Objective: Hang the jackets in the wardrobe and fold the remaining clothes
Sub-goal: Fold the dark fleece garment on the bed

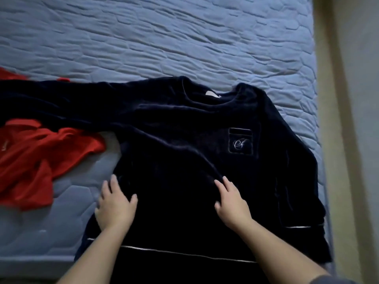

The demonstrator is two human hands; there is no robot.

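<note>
Perhaps "C" — badge (240,141) on sweater (174,160)

head view, steeply down, close

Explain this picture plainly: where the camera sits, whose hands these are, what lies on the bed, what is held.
No machine here. One camera, worn on a person's head, looks down at their two bare hands. A dark navy sweater lies spread on a blue quilted mattress, one sleeve stretched left across a red garment. The left hand and right hand rest flat on the sweater's lower half. Neither grips anything; they seem to be smoothing it for folding.
</note>
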